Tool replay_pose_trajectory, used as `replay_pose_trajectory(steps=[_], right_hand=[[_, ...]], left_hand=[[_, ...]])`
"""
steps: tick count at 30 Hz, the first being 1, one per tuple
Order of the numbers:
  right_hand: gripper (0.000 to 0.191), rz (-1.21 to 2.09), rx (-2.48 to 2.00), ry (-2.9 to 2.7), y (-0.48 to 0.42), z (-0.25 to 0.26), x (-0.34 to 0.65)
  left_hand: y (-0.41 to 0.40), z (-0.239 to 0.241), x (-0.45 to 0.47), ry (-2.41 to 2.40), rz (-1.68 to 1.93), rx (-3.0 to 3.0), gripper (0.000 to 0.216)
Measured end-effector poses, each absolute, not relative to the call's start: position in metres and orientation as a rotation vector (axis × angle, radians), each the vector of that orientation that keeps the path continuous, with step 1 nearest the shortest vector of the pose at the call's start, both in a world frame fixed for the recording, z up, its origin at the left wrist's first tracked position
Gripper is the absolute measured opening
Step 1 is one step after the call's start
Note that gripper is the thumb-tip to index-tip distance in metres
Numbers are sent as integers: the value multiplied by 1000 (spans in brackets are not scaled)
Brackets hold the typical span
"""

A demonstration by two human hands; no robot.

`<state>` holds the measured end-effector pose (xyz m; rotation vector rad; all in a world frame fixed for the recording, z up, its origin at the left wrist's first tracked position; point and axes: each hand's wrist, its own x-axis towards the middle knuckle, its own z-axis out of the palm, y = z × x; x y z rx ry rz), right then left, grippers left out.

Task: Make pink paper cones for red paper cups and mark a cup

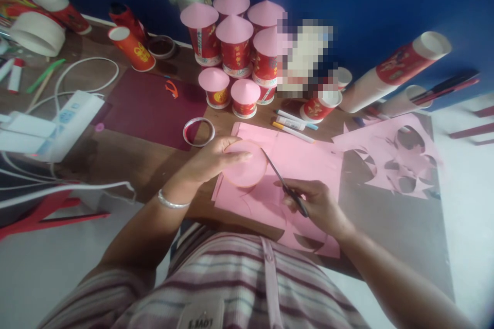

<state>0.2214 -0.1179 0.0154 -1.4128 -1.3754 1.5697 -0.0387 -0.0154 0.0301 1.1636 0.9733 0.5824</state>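
My left hand [226, 156] pinches a pink paper circle [247, 172] with an orange line round its rim, the thumb lying on top. Dark-handled scissors [283, 182] are in my right hand [312, 200], their tip at the circle's right edge. Whether the blades are apart is too fine to tell. Beneath both hands lie pink paper sheets [309, 159], the front one with curved cut-outs. A roll of tape [198, 132] rests just beyond my left hand. Two markers [295, 131] lie behind the sheets.
Red paper cups with pink cone roofs [234, 30] stand stacked at the back. Pink paper scraps with round holes [401, 159] lie on the right. A white power strip [73, 118] with cables sits at left, near a dark red sheet [150, 107]. Cardboard tubes [401, 69] lean right.
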Motion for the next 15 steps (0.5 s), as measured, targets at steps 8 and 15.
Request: replay_pose_trajectory(steps=[8,15], right_hand=[[41,1606,-1439,-1351,-116,19,220],[42,1608,-1407,-1348,-116,17,221]], left_hand=[[-12,25,-41,922,509,1217,40],[-11,22,-43,882,475,1208,41]])
